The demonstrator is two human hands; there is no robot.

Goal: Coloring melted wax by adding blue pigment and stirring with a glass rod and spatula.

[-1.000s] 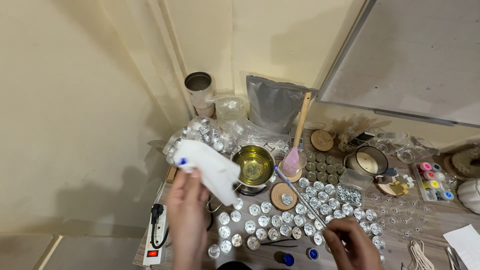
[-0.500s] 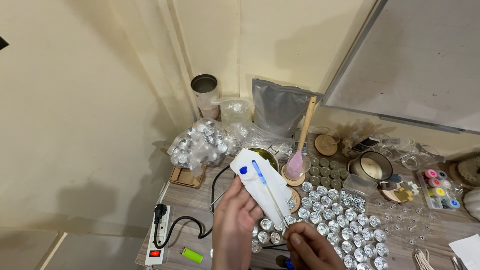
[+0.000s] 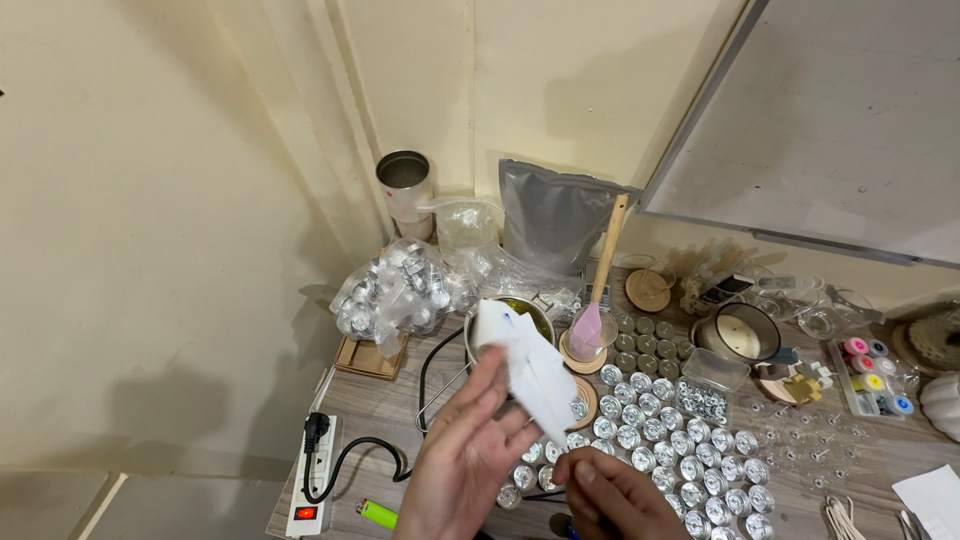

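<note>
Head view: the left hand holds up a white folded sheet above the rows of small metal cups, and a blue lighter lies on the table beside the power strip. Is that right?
Not quite. The lighter is yellow-green, not blue, as the head view shows. The rest stands: the left hand holds up the white folded sheet above the small metal cups, and the lighter lies on the table beside the power strip.

Left hand (image 3: 465, 470) holds white tissue (image 3: 530, 370) above tealight cups (image 3: 660, 450); right hand (image 3: 615, 495) pinches it.

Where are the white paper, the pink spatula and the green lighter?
white paper (image 3: 528, 368), head view, middle of the sheet.
pink spatula (image 3: 586, 331), head view, on the pink blade.
green lighter (image 3: 378, 514), head view, on its body.
</note>
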